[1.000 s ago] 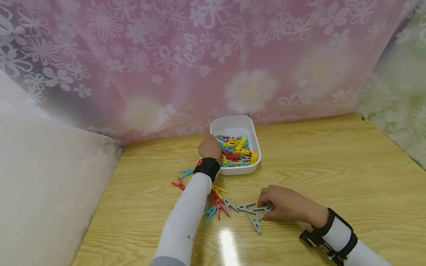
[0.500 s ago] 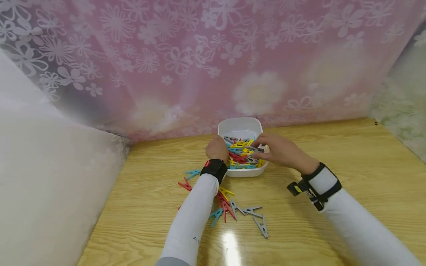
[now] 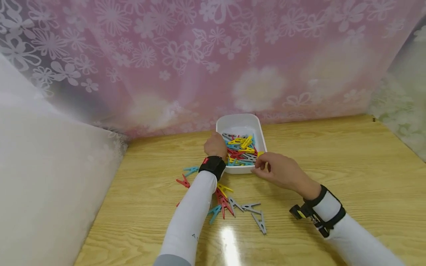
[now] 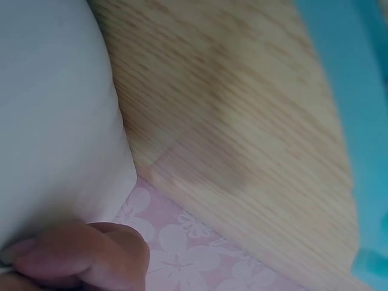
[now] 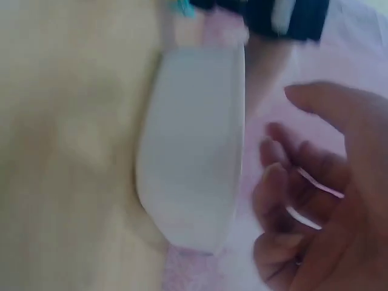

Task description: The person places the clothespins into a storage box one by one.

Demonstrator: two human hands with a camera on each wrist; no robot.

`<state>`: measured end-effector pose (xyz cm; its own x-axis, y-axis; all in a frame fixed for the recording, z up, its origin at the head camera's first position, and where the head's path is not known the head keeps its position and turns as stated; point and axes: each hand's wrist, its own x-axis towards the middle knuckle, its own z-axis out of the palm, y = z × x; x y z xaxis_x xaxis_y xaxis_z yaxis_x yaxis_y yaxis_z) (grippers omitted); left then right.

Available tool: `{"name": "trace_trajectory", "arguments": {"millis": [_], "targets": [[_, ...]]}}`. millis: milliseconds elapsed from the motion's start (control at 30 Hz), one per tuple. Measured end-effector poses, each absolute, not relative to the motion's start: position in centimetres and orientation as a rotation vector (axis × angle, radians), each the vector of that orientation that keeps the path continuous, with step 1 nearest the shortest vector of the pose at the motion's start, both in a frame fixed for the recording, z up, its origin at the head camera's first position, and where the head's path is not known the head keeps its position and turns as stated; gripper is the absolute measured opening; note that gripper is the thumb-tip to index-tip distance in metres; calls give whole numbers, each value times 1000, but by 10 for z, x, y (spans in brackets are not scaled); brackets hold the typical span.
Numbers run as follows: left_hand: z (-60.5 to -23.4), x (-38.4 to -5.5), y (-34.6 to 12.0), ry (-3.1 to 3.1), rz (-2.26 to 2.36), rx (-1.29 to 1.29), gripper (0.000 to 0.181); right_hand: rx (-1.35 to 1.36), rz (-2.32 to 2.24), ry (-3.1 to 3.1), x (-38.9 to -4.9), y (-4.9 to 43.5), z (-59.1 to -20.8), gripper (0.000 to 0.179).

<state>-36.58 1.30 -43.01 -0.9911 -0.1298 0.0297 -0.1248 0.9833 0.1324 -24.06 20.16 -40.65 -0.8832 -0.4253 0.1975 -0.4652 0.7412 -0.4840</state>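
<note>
My left hand (image 3: 215, 145) grips the left rim of a white plastic tub (image 3: 237, 170). In the left wrist view its curled fingers (image 4: 91, 254) are at the tub's edge. A jumble of yellow, red, blue and grey clothespins (image 3: 246, 143) lies inside the tub. Just off the tub's front right corner is my right hand (image 3: 283, 170), with loosely bent fingers and nothing between them. The right wrist view shows its thumb apart from the other fingers, beside the tub wall (image 5: 191, 145). On the table below lie grey clothespins (image 3: 260, 223).
Near the left forearm, several more clothespins lie scattered: a red clothespin (image 3: 183, 181), a blue clothespin (image 3: 215, 212) and a yellow clothespin (image 3: 224, 189) among them. My left sleeve hides part of this group. A pink flowered curtain (image 3: 199, 74) hangs behind the wooden table (image 3: 332, 155).
My right hand picked up a grey clothespin from the table, carried it over the tub and let it go. It has since drawn back toward the front right corner. My left hand stays on the rim.
</note>
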Motion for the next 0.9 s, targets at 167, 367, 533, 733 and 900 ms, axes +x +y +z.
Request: {"name": "trace_trajectory", "arguments": {"millis": [167, 367, 533, 733, 900], "targets": [[-429, -368, 8, -3105, -230, 212, 36, 641, 756, -3000, -207, 190, -414, 31], [-428, -368, 4, -3116, -219, 241, 33, 428, 784, -3255, -177, 172, -419, 44], [-429, -366, 5, -3099, -196, 235, 30, 303, 772, -3352, -162, 162, -424, 45], [-429, -365, 9, -3089, -212, 226, 27, 293, 727, -3363, -155, 163, -427, 39], [-428, -363, 16, -3086, -200, 206, 29, 276, 811, -3341, -157, 172, -418, 35]]}}
